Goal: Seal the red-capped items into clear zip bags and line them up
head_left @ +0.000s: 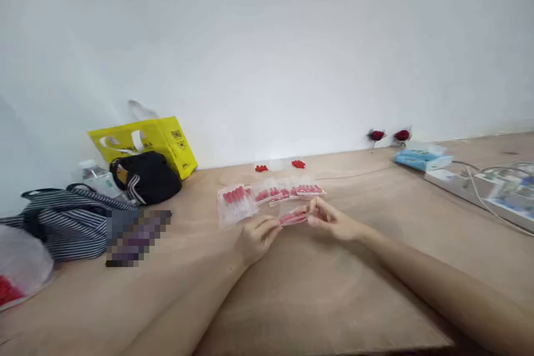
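Between my two hands is a small clear plastic bag (293, 217) with red pieces in it, held just above the wooden table (325, 300). My left hand (259, 235) pinches its left end between thumb and fingers. At the right end, the fingers of my right hand (327, 219) are closed on its edge. Right behind my hands lies a row of similar clear bags (275, 192) with red-tipped contents. The leftmost one, a larger bag (237, 204), holds several red-headed sticks. What exactly the red pieces are is too blurred to tell.
Farther back lie two small red clusters (298, 164) on clear plastic. On the left are a yellow bag (167, 144), a black pouch (152, 178), a striped bag (79, 222) and a pixelated object (139, 238). To the right stand a blue packet (421, 159), dark red flowers (402, 135) and cables (479, 192).
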Motion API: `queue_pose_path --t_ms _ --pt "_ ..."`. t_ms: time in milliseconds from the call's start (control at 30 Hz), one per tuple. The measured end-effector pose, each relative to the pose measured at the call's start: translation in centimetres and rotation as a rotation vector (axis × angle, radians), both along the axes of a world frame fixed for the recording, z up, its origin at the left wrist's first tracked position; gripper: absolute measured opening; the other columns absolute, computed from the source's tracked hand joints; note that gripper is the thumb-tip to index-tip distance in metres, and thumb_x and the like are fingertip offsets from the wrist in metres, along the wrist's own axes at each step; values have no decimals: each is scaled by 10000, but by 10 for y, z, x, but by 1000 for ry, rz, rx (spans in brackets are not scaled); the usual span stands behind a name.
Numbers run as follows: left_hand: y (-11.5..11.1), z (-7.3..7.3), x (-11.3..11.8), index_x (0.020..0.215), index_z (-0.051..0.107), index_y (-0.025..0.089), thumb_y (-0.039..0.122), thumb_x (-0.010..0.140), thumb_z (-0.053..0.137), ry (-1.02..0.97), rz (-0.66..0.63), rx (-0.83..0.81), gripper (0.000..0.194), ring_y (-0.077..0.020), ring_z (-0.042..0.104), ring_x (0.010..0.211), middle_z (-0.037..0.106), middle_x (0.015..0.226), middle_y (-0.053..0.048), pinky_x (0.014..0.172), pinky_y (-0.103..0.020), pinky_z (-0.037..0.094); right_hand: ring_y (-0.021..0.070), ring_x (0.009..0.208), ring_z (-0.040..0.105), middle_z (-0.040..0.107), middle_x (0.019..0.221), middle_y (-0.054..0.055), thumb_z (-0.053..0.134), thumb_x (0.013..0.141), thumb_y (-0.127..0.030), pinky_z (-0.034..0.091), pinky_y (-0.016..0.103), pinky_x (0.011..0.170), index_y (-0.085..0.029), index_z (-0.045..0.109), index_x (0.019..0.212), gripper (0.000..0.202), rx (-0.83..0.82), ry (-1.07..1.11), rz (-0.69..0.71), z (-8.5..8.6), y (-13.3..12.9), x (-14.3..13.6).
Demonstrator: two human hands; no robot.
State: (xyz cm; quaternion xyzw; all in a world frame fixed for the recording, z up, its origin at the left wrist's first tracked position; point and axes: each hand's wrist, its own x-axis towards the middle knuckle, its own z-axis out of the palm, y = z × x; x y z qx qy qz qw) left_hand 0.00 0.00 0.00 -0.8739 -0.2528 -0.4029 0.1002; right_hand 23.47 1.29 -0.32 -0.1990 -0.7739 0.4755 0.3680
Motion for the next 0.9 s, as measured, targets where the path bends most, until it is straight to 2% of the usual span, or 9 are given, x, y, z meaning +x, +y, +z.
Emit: queue_pose_path --t_ms 133,267,333,433,533,667,800,900 --pt "4 -7 5 767 594 158 159 773 541 86 -71 90 54 -119 605 646 654 697 -22 590 -225 490 110 708 483 518 868 25 504 791 -297 401 247 641 -202 392 871 167 261 -213 -186 -11 0 2" --pt "7 -7 9 745 592 163 179 771 539 138 -65 87 60 -126 600 657 647 704 -24 607 -241 491 146 733 479 533 805 37 497 763 -223 352 279 661 -187 501 834 80 687 -432 -450 -16 4 10" --pt "7 -6 8 776 592 163 195 772 537 160 -56 62 63 -130 601 687 646 737 -32 618 -239 493 153 751 479 545 803 41 490 757 -206 320 289 677 -185 529 841 95 865 -486 -494 -16 4 14" --pt "6 -6 7 771 587 160 174 790 502 182 -50 57 88 -123 600 688 642 739 -29 614 -224 492 144 702 462 548 754 35 490 767 -255 284 285 647 -177 555 841 125 1048 -513 -480 -15 -2 14" --pt "4 -5 6 737 581 151 143 800 469 210 -62 94 129 -118 593 643 636 698 -22 583 -219 487 128 646 438 531 676 17 458 801 -268 261 278 620 -178 568 802 142 1126 -518 -468 -16 -9 10" --pt "3 -5 7 752 581 151 141 794 477 233 -97 168 112 -122 586 619 639 697 -22 578 -235 484 109 627 432 533 658 9 400 837 -199 260 267 624 -180 574 754 194 1121 -524 -450 -18 -7 10" --pt "6 -6 6 769 580 150 139 791 481 225 -73 121 103 -123 590 662 641 726 -28 600 -225 484 107 635 441 538 651 11 399 847 -212 271 266 647 -179 583 746 214 1113 -527 -477 -18 -1 15" --pt "8 -9 5 760 581 153 143 792 480 218 -59 97 107 -118 587 652 640 722 -24 593 -219 481 107 629 433 531 619 7 404 843 -197 277 272 669 -173 582 710 223 1175 -539 -519 -16 -1 17"
